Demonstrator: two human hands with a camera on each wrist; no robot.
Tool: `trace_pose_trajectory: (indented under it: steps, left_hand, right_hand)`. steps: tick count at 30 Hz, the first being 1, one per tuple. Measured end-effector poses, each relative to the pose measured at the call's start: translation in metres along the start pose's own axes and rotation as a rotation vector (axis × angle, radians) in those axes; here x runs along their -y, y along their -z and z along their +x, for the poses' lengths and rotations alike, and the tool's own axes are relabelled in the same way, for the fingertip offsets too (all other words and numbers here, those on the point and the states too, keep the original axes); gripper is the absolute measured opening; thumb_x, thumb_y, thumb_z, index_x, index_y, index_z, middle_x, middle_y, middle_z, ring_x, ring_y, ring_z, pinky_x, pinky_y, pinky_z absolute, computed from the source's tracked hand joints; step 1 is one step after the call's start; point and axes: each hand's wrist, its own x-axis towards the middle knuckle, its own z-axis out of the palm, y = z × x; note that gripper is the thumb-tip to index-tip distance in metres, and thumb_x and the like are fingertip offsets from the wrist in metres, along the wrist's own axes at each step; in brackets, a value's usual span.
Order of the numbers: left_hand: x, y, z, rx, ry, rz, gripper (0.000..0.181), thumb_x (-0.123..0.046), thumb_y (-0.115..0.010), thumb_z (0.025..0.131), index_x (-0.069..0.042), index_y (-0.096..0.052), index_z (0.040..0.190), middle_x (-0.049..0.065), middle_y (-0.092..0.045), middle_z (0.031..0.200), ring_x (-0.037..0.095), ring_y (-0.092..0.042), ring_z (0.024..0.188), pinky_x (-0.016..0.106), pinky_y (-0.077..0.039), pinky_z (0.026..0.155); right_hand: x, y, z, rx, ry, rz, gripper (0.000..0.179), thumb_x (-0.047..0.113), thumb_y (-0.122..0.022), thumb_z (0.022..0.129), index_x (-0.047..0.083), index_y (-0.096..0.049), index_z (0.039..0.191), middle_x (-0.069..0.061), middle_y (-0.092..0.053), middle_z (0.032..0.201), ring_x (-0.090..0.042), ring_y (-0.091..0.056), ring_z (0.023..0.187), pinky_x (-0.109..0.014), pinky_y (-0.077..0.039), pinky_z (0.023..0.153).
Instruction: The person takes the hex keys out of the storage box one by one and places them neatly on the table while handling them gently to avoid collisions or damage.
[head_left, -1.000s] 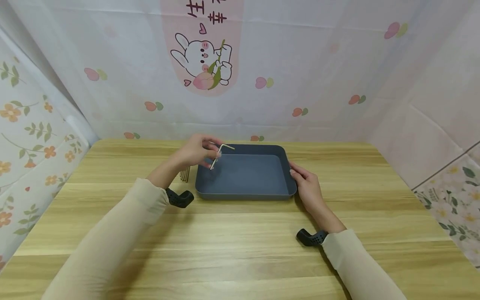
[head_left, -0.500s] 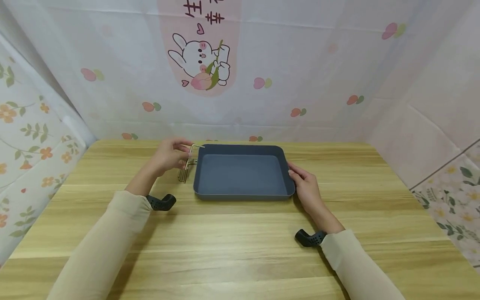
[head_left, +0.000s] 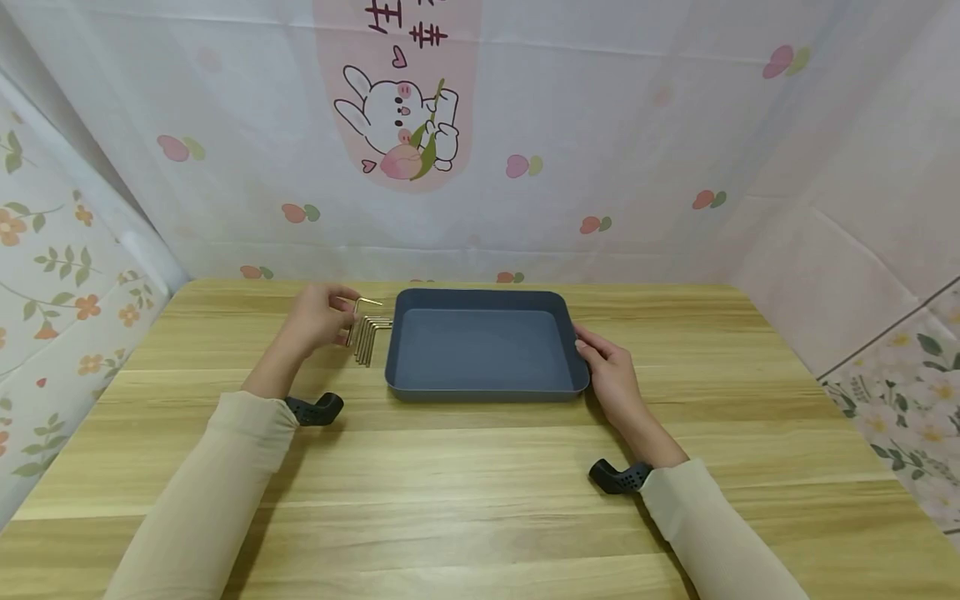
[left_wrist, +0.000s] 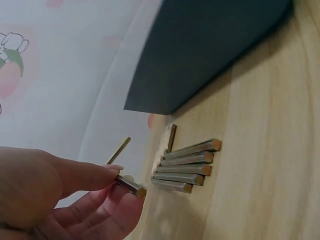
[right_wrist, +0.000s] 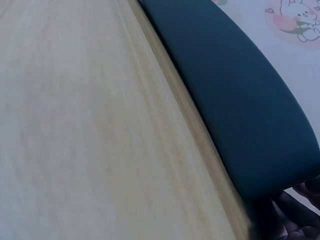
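Note:
My left hand (head_left: 315, 318) pinches a brass-coloured L-shaped hex key (left_wrist: 131, 186) between thumb and fingers, raised just above the wood. Its short arm points right in the head view. Beside that hand, several similar hex keys (head_left: 365, 343) lie in a nested row on the table, left of a dark grey rectangular tray (head_left: 487, 350). Hexagonal ends of the row face the left wrist camera. At the tray's right wall, my right hand (head_left: 611, 371) grips the side, thumb at the rim. Only dim fingers show in the right wrist view's lower corner.
The wooden table (head_left: 465, 492) ends at a white printed curtain (head_left: 630, 125) behind the tray. Floral cloth (head_left: 67, 283) hangs along the left side. A black wrist mount (head_left: 315, 410) sits on each forearm.
With the hex key pinched in it, my left hand has moved left from over the tray to beside the row, lowering slightly. My right hand stays on the tray's side.

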Motion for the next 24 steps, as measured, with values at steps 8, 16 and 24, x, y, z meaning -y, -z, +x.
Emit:
trace_pose_trajectory:
  steps: [8,16,24]
  left_hand:
    - [0.008,-0.001,0.006,-0.017,0.02,0.079,0.038,-0.004,-0.057,0.1,0.005,-0.056,0.137,0.025,-0.06,0.116,0.026,-0.067,0.088,0.03,-0.062,0.065]
    - [0.014,-0.002,0.011,-0.003,0.048,0.069,0.04,-0.003,-0.06,0.097,0.009,-0.057,0.135,0.029,-0.062,0.12,0.025,-0.068,0.09,0.028,-0.062,0.064]
    - [0.018,-0.003,0.01,0.012,0.058,0.047,0.041,-0.003,-0.062,0.096,0.011,-0.057,0.135,0.031,-0.065,0.118,0.011,-0.066,0.072,0.027,-0.062,0.063]
  right_hand:
    - [-0.001,-0.001,0.0,-0.002,0.0,0.002,0.045,0.022,-0.048,0.108,0.012,-0.047,0.152,-0.005,-0.044,0.159,-0.017,-0.036,0.151,-0.036,-0.032,0.123]
    - [-0.001,-0.002,0.001,-0.002,0.0,-0.005,0.044,0.022,-0.048,0.108,0.013,-0.047,0.152,-0.005,-0.044,0.159,-0.016,-0.036,0.151,-0.035,-0.034,0.122]
    - [-0.002,-0.001,0.002,-0.006,0.004,-0.006,0.045,0.021,-0.048,0.108,0.012,-0.047,0.152,-0.005,-0.044,0.159,-0.016,-0.035,0.151,-0.036,-0.033,0.122]
